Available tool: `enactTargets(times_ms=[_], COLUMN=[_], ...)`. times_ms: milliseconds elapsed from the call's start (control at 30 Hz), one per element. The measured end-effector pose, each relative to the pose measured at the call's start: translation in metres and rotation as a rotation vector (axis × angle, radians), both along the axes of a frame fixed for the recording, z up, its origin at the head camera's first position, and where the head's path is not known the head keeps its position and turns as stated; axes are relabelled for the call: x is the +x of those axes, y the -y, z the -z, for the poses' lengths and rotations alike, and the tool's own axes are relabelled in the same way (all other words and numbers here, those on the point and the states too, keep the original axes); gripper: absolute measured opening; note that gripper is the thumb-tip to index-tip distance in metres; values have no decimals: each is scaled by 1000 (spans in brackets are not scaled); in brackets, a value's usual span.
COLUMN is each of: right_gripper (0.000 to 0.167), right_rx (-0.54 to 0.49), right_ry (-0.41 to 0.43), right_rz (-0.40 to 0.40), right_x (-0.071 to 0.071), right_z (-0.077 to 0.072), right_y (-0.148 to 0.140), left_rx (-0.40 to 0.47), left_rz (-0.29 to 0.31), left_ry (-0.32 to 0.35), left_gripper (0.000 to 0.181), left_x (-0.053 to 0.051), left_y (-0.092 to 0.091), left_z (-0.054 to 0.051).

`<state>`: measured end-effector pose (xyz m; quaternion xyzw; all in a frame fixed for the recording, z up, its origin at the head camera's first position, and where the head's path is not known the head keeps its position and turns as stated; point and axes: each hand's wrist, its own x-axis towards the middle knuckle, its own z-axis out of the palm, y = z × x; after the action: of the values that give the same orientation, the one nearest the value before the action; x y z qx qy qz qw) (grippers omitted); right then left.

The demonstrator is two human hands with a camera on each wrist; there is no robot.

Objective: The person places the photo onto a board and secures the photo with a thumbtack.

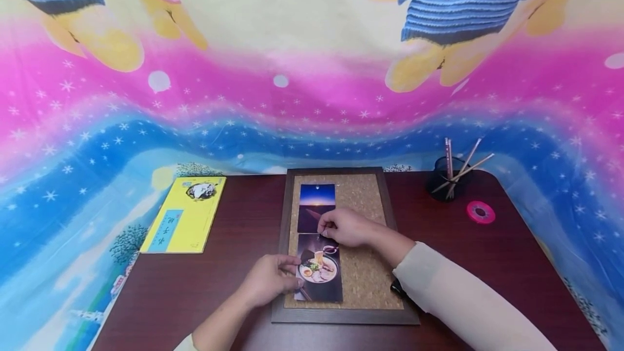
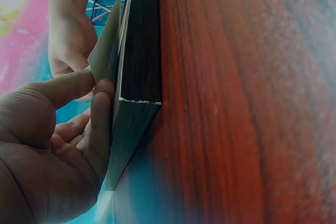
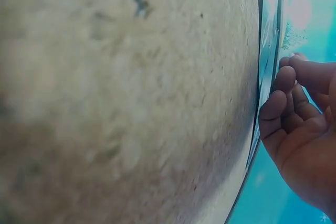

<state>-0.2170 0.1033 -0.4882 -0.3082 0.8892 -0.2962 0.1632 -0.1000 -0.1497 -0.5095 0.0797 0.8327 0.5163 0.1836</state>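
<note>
A photo of a ramen bowl (image 1: 319, 270) lies over the lower left of a framed cork board (image 1: 365, 199). My left hand (image 1: 273, 279) pinches this photo's left edge between thumb and fingers; in the left wrist view the photo (image 2: 106, 43) stands tilted off the board. At the photo's top edge, my right hand (image 1: 348, 227) pinches a small clear push pin (image 1: 319, 236), mostly covered by the fingertips. Right above is a sunset photo (image 1: 317, 199) with a clear pin at its top. In the right wrist view the right hand's fingers (image 3: 273, 111) are curled beside the photo.
A yellow book (image 1: 195, 221) lies at the left of the dark red table (image 1: 244, 205). At the back right stand a black mesh cup (image 1: 441, 177) with several pencils and a pink round case (image 1: 481, 212). A small black object (image 1: 397, 287) peeks out beneath the right sleeve. Patterned cloth hangs behind.
</note>
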Motion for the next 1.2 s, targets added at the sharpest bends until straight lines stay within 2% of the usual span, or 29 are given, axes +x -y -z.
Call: enactTargets(times_ms=[400, 633, 1033, 1200], right_gripper=[17, 15, 17, 16], right_rx=[71, 110, 203, 205], right_ry=[39, 3, -12, -4], right_rz=[-56, -93, -98, -94], right_x=[-6, -8, -8, -9], right_z=[2, 1, -5, -5], right_y=[13, 19, 29, 31], left_rx=[-11, -6, -4, -4], left_rz=[-6, -10, -17, -17], left_ry=[-15, -16, -13, -15], left_gripper=[51, 51, 50, 50], left_x=[0, 0, 1, 1], left_y=[1, 0, 0, 0], left_z=[0, 1, 2, 2])
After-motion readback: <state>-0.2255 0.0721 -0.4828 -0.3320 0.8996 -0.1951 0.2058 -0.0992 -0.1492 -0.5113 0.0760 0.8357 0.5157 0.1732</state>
